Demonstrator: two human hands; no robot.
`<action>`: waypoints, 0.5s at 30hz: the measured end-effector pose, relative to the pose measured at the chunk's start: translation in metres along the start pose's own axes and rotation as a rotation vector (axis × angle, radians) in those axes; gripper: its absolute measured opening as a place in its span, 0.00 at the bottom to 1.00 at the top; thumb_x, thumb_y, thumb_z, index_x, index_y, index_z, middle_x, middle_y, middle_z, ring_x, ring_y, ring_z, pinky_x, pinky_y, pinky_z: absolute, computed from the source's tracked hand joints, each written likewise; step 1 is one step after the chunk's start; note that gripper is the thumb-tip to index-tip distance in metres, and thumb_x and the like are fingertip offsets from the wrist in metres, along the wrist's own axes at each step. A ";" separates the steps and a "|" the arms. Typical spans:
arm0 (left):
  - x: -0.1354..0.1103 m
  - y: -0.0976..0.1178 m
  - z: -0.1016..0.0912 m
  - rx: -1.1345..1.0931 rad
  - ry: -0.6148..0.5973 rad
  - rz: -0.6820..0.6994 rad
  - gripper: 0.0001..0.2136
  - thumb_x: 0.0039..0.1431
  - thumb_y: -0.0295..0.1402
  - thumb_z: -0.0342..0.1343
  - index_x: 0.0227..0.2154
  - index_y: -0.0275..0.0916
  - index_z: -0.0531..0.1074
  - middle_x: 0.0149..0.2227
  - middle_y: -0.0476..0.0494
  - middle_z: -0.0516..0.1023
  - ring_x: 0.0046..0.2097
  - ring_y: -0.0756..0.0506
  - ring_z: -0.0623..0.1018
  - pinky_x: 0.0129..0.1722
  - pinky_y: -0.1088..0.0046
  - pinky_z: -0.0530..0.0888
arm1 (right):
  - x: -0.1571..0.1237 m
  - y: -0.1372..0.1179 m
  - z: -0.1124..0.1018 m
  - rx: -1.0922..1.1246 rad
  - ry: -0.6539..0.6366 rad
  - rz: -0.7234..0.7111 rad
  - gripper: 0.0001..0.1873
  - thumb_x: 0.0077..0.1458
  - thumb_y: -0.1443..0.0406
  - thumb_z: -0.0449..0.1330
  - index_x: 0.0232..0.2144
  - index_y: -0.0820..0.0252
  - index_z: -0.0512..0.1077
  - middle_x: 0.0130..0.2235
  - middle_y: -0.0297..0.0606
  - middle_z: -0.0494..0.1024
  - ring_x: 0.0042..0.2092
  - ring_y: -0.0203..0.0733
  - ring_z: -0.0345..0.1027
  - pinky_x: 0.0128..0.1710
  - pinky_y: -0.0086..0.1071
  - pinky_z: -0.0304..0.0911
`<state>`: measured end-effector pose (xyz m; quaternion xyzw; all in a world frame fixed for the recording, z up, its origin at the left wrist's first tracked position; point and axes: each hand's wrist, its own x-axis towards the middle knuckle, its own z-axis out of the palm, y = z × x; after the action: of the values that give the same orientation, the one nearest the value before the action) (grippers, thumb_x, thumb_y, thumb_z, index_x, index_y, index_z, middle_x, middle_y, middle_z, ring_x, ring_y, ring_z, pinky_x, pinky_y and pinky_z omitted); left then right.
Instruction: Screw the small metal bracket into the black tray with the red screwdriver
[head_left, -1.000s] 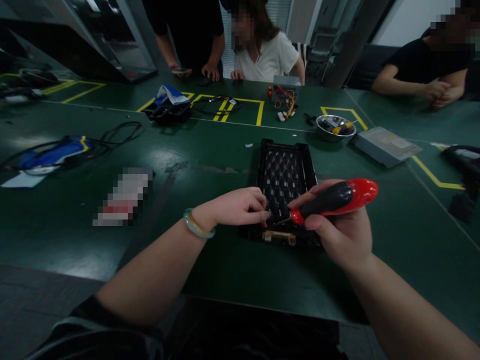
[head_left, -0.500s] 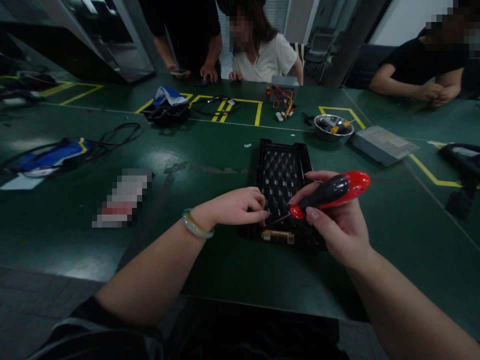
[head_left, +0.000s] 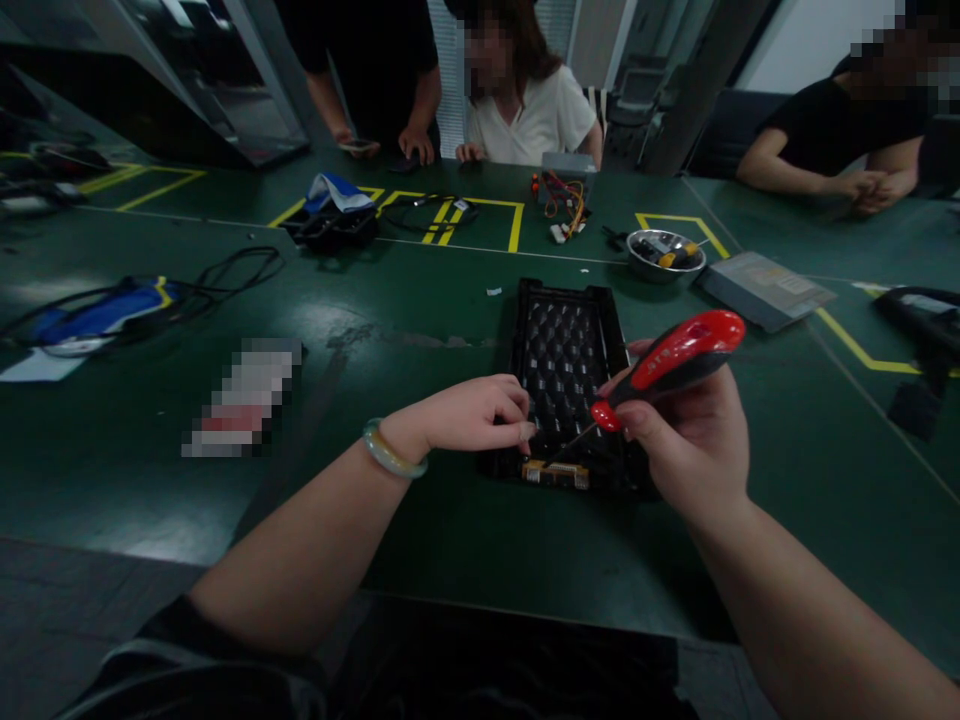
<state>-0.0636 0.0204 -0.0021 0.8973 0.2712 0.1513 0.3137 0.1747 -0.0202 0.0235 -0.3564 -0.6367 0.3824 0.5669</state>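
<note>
At far left, a dark panel (head_left: 142, 108) leans above the green counter (head_left: 450, 545); nearer lie a blue item (head_left: 105, 308) looped with black cable and a pale sheet (head_left: 49, 366). Next comes a flat rectangular object (head_left: 241, 398), pixelated, so any label is lost. The left hand (head_left: 476, 412) has its fingers curled in at the near left of a black casing (head_left: 564, 365); whether they pinch anything cannot be told. The casing lies flat on the counter, a brown-gold strip (head_left: 555, 474) across its near end. Beyond, yellow tape (head_left: 517, 228) outlines areas; two people, in black (head_left: 375, 70) and white (head_left: 536, 120), are at the far side, window blinds (head_left: 453, 100) behind. The right hand's (head_left: 694, 440) fingers wrap a red-and-black screwdriver (head_left: 675, 362), its shaft slanting down to the strip; the pale letters on its handle cannot be read with certainty. Further right are a metal bowl (head_left: 660, 272) of tools, a grey box (head_left: 765, 290) whose label is too small to read, and a third person (head_left: 832, 130), hands together.
</note>
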 end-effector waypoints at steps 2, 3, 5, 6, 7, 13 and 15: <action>-0.001 0.000 0.000 0.004 0.003 0.000 0.14 0.66 0.37 0.51 0.32 0.41 0.81 0.34 0.45 0.77 0.43 0.47 0.72 0.45 0.70 0.68 | 0.000 -0.001 0.000 0.014 0.036 -0.025 0.23 0.48 0.63 0.70 0.46 0.49 0.69 0.37 0.34 0.76 0.34 0.39 0.72 0.30 0.34 0.69; -0.001 0.000 0.000 0.008 0.005 0.001 0.14 0.66 0.37 0.52 0.32 0.41 0.81 0.34 0.45 0.77 0.43 0.47 0.72 0.45 0.70 0.68 | 0.001 -0.001 0.000 0.018 0.056 -0.047 0.22 0.49 0.62 0.69 0.46 0.49 0.69 0.36 0.34 0.76 0.33 0.39 0.72 0.30 0.35 0.69; -0.001 0.000 0.000 0.018 0.006 0.007 0.14 0.66 0.37 0.52 0.32 0.41 0.81 0.34 0.45 0.77 0.42 0.47 0.72 0.45 0.71 0.67 | 0.002 -0.001 0.000 0.016 0.109 -0.111 0.20 0.51 0.61 0.68 0.46 0.48 0.69 0.35 0.34 0.75 0.32 0.38 0.70 0.30 0.35 0.69; -0.001 0.000 0.000 0.022 0.004 0.012 0.14 0.66 0.37 0.51 0.32 0.41 0.81 0.34 0.46 0.77 0.42 0.47 0.72 0.45 0.71 0.67 | 0.003 0.000 -0.001 0.002 0.145 -0.143 0.19 0.52 0.61 0.67 0.46 0.47 0.69 0.36 0.34 0.75 0.32 0.38 0.70 0.29 0.35 0.68; -0.001 0.000 0.000 0.024 0.005 0.018 0.14 0.66 0.38 0.51 0.33 0.42 0.81 0.33 0.46 0.77 0.42 0.47 0.72 0.45 0.71 0.67 | 0.005 0.000 -0.002 -0.020 0.190 -0.172 0.18 0.53 0.60 0.66 0.46 0.46 0.69 0.39 0.35 0.75 0.32 0.38 0.70 0.29 0.35 0.68; 0.000 0.002 0.000 0.017 0.012 0.028 0.14 0.67 0.37 0.50 0.35 0.41 0.80 0.33 0.46 0.78 0.42 0.47 0.73 0.45 0.71 0.67 | 0.016 0.003 -0.012 -0.145 0.321 -0.255 0.15 0.54 0.60 0.65 0.44 0.46 0.69 0.45 0.36 0.74 0.33 0.40 0.69 0.32 0.38 0.68; 0.000 0.002 0.000 0.014 0.017 0.027 0.14 0.67 0.37 0.50 0.35 0.41 0.80 0.34 0.46 0.79 0.42 0.48 0.73 0.46 0.71 0.67 | 0.016 0.003 -0.013 -0.093 0.285 -0.241 0.13 0.56 0.60 0.63 0.44 0.47 0.70 0.40 0.36 0.74 0.31 0.39 0.69 0.29 0.37 0.67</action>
<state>-0.0630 0.0193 -0.0010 0.9018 0.2625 0.1611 0.3032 0.1862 -0.0035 0.0285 -0.3536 -0.6051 0.2277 0.6759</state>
